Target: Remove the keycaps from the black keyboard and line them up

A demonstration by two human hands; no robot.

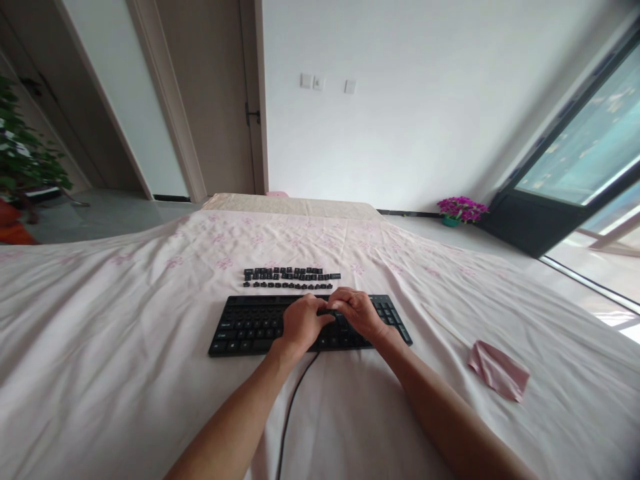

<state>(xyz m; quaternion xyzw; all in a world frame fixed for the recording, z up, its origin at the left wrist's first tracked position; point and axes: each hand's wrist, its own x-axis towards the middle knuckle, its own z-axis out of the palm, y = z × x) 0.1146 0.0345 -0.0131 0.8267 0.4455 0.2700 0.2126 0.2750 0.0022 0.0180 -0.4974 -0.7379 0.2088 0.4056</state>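
Observation:
A black keyboard lies on the patterned bedsheet, its cable running down towards me. Its upper rows, left of my hands, look bare of keycaps, while lettered caps sit in the lower rows. Over the keyboard's middle, my left hand is closed, thumb and fingers pinched near the upper edge. My right hand meets it there, fingers curled and pressed together, fingertips touching or almost touching the left ones. Whatever they grip is too small or hidden to make out. Just beyond the keyboard, loose black keycaps stand in several rows.
To the right, a folded pink cloth rests on the sheet, with a thin pale stick-like thing beside it. Beyond the bed are a white wall, doors, a leafy plant and a pot of purple flowers.

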